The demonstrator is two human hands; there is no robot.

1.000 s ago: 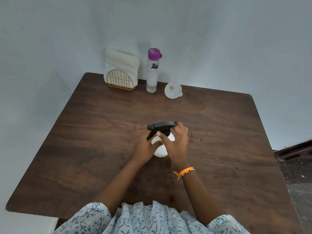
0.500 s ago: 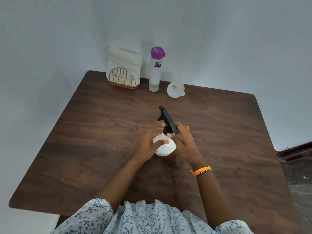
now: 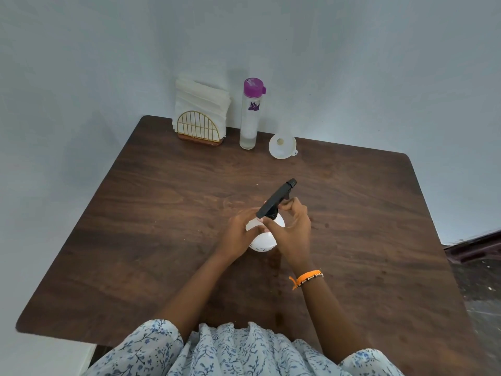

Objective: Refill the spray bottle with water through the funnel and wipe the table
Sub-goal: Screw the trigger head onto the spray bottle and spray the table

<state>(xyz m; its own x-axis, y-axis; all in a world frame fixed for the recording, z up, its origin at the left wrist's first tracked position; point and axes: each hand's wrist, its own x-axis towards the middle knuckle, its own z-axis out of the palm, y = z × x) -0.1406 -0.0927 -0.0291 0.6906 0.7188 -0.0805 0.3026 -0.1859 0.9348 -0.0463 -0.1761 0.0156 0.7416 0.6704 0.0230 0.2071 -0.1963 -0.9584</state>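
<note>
A white round spray bottle [image 3: 262, 241] stands in the middle of the dark wooden table [image 3: 151, 240]. Its black trigger head [image 3: 276, 198] points up and to the far right. My left hand [image 3: 238, 232] grips the white body from the left. My right hand [image 3: 291, 230] is curled round the black head's collar and trigger. A clear water bottle with a purple cap [image 3: 250, 114] stands at the table's far edge. A white funnel [image 3: 282, 146] lies just right of it, mouth towards me.
A gold wire holder full of white napkins [image 3: 200, 118] sits at the far left by the wall. Pale walls close the table's far and left sides. Dark floor shows past the right edge.
The black spray head has turned clockwise under my right hand, from pointing left, to far, to far right now. My left hand has kept hold of the white body.
</note>
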